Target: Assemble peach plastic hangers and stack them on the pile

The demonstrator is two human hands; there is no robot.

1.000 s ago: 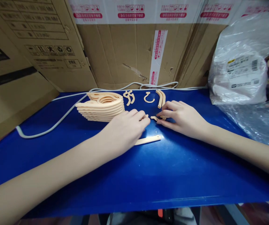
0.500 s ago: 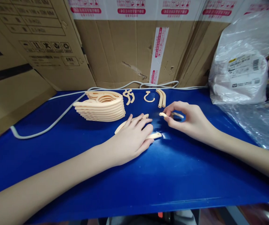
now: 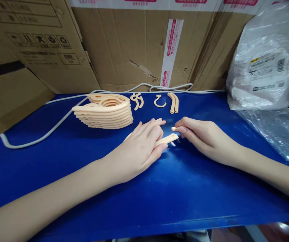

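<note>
Beneath my left hand [image 3: 144, 143] is a beige plastic hanger piece [image 3: 168, 139]; fingers lie over it and the thumb grips its near edge, with a flat end sticking out to the right. Most of that piece is hidden. My right hand [image 3: 200, 136] pinches a small beige hanger hook [image 3: 173, 129] between thumb and fingers, only its knobbed end showing. The hook's end is just above and apart from the flat end. A neat stack of matching folded hangers [image 3: 105, 114] sits behind my left hand.
Several loose hooks [image 3: 159, 101] and two curved hanger arms [image 3: 173, 102] lie along the back of the blue table [image 3: 144, 201]. A white cable [image 3: 46, 134] runs behind them. Cardboard boxes [image 3: 124, 43] wall the back and left; a plastic-wrapped package [image 3: 260, 80] stands at right.
My right hand has lowered the hook and turned it, so its curved end no longer shows. The left thumb has closed on the hanger piece, whose end is raised and farther right.
</note>
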